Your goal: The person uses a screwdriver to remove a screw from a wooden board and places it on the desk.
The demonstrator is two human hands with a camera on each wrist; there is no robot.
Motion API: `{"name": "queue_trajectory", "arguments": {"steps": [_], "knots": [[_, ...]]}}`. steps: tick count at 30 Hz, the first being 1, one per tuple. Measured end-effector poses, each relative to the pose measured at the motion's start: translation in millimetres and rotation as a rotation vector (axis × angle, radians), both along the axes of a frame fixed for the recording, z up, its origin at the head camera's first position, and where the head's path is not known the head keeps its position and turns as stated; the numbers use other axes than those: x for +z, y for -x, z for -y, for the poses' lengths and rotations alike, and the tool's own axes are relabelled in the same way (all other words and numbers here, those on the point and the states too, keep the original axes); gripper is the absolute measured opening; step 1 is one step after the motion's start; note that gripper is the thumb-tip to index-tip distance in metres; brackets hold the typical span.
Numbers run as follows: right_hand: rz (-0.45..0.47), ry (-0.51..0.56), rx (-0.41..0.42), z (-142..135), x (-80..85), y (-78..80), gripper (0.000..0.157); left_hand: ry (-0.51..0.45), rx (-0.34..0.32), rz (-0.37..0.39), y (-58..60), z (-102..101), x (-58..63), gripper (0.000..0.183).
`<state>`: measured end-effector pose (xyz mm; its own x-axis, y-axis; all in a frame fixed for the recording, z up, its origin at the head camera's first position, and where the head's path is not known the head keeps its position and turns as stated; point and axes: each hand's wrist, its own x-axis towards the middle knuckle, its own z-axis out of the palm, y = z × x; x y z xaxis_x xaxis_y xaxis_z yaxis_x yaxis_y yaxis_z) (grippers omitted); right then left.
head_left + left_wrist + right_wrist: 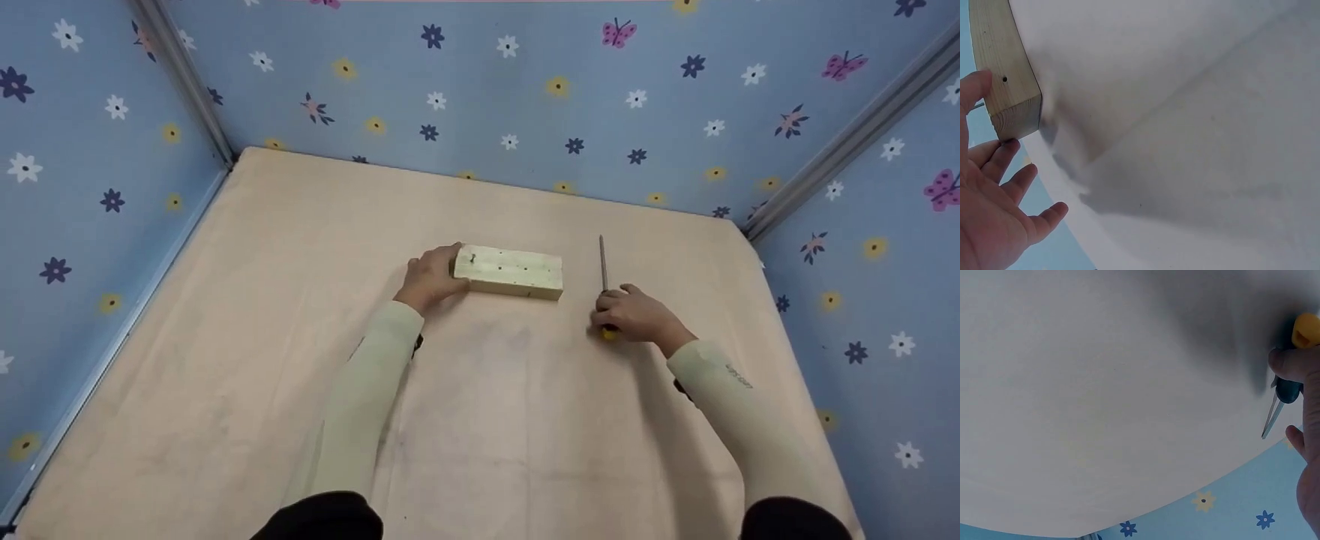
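There is one block [510, 270], one screwdriver [604, 274], one table [465, 420], two sleeves [367, 397] and three walls [495, 97].

A right hand [636, 313] covers much of the handle [1287, 391] of a screwdriver [603, 264]; its yellow end [1304, 329] meets the right-wrist frame's edge, which also crops the hand. A left hand [433, 279] hides part of one end of a wooden block [517, 271], cut off atop the left-wrist view, where the left edge trims the hand. From the head, the block's dark specks [500, 268] are too small to identify, the right sleeve's [750, 427] lettering [739, 376] illegible, and black shapes [326, 517] cropped below.
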<state>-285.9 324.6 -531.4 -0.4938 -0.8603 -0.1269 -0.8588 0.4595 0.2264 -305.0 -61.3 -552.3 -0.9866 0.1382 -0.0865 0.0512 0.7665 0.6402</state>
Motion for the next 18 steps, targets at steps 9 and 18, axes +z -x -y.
{"name": "queue_trajectory", "arguments": {"steps": [9, 18], "knots": [[0.005, 0.06, 0.029, 3.1, 2.1, 4.6, 0.018, 0.075, -0.015, 0.015, -0.7, -1.9, -0.8, 0.073], [-0.018, 0.211, 0.006, 4.7, 16.9, 11.3, 0.018, 0.076, -0.014, 0.001, 0.7, 0.0, 2.2, 0.071]]}}
